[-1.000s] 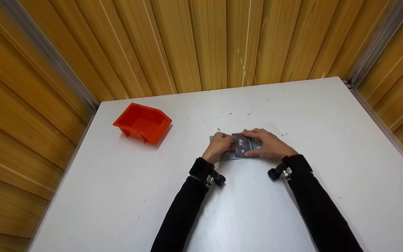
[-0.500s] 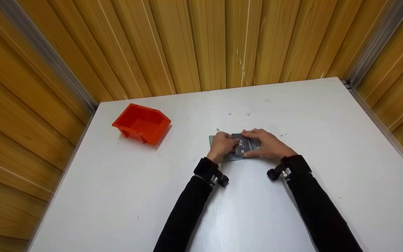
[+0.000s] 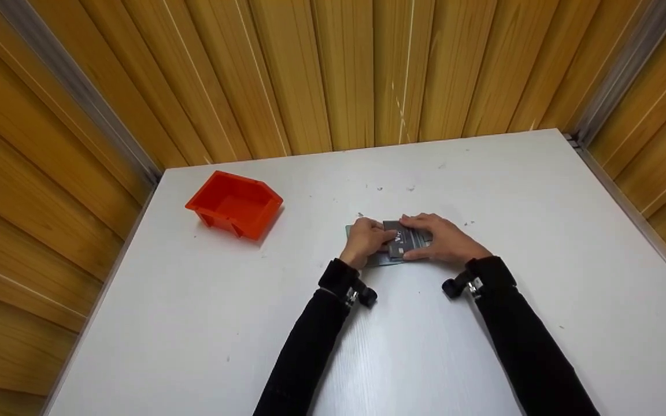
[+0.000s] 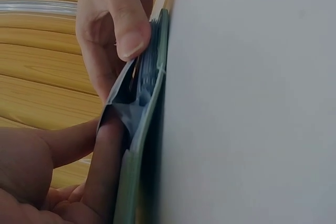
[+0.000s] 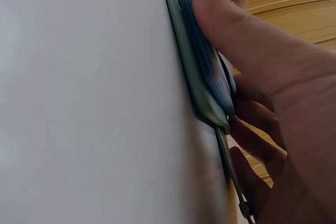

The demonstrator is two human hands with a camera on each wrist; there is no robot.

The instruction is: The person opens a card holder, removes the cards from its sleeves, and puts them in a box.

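Observation:
A green card holder (image 3: 384, 261) lies opened on the white table, with several clear sleeves stacked inside, as the right wrist view shows. On its right part is a dark card (image 3: 405, 247) with "Vip" lettering. My left hand (image 3: 365, 238) pinches the card's left edge, thumb on top; in the left wrist view one finger (image 4: 107, 156) reaches beneath the lifted sleeve (image 4: 119, 90). From the right, my right hand (image 3: 448, 240) grips the holder and card across their far and near edges. Its thumb (image 5: 226, 14) presses the side of the stacked sleeves (image 5: 202, 51). Whether the card sits fully in a sleeve is unclear.
A red plastic bin (image 3: 235, 205) stands at the table's back left, with nothing visible inside. Yellow wood-patterned walls (image 3: 344, 75) enclose the back and sides of the white table (image 3: 182, 323). Small marks dot the tabletop beyond the hands.
My left hand has shifted slightly right, and its thumb has come over the left part of the dark card, covering some lettering. The right hand stays nearly in place.

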